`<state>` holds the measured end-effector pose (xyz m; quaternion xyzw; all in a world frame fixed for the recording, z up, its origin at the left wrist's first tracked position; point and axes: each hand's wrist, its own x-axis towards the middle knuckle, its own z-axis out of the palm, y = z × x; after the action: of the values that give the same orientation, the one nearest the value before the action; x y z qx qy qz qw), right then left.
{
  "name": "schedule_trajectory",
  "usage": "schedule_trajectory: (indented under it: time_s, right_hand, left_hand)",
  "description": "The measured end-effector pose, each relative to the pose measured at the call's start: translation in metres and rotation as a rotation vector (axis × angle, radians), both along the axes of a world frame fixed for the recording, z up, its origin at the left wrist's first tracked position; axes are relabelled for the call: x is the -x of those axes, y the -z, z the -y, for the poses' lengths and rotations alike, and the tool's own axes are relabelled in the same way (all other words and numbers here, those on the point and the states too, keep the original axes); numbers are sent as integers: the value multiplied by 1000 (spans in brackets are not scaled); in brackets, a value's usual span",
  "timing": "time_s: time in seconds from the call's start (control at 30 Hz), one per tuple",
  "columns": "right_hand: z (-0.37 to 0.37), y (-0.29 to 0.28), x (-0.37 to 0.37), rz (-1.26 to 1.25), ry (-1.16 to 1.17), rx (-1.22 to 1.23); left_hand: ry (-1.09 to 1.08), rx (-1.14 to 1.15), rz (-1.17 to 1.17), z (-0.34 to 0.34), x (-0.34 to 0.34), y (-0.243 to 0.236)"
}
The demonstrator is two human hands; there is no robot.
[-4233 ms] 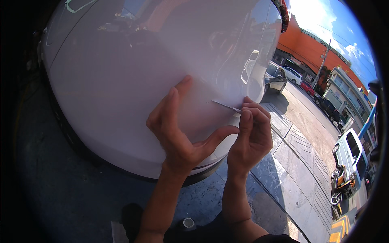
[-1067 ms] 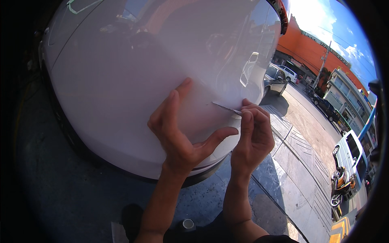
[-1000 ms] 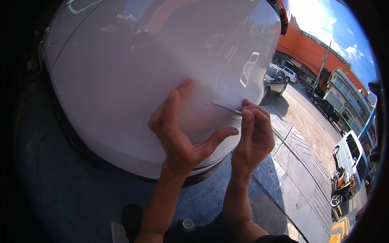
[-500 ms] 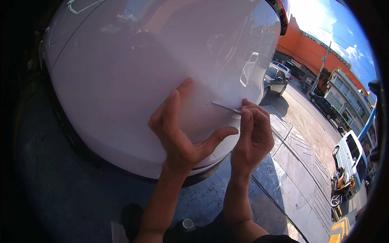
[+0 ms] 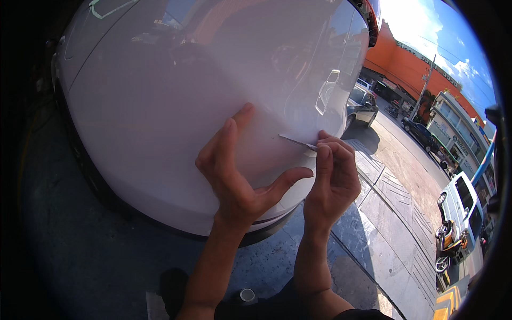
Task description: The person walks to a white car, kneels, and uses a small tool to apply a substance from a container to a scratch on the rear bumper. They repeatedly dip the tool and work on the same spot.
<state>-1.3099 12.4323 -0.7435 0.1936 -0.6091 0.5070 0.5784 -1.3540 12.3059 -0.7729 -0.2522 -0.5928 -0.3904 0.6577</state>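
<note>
In front of me curves the glossy white body panel of a vehicle [image 5: 160,122]. My left hand [image 5: 232,176] is open, fingers and thumb spread apart, its fingertips resting at the panel's surface. My right hand [image 5: 333,178] pinches a thin, dark, stick-like tool [image 5: 296,141] between thumb and fingers. The tool's narrow, paler tip points left, close to a tiny dark mark [image 5: 273,138] on the paint. Whether the tip touches the panel I cannot tell. The tool's rear end is hidden in my fingers.
A small round pale cup [image 5: 247,294] is low, between my forearms. Dark trim [image 5: 266,232] runs along the panel's lower edge. To the right lie paved ground [image 5: 394,234], a parked dark car [image 5: 362,104], a white van [image 5: 461,200] and a motorcycle [image 5: 448,242].
My hands and the tool hold almost the same position. In the street behind, a white vehicle has moved left, partly behind the parked car, and a dark car has shifted slightly up and left.
</note>
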Motion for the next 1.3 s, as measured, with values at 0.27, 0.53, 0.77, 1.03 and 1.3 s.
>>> schedule_trajectory:
  time_s: [0.27,0.53,0.77,1.03,1.3]
  right_hand:
    - [0,1,1,0,-9,1]
    - [0,1,3,0,-17,1]
    - [1,0,3,0,-26,-1]
    - [-18,2,-3,22,-145,-2]
    - [-84,41,-55,47,-174,91]
  left_hand:
    - [22,-5,-12,0,3,0]
    - [8,0,-4,1,3,0]
    - [12,0,-5,1,4,-1]
    - [22,-18,-47,-2,6,1]
    - [213,-34,-267,-7,21,-3]
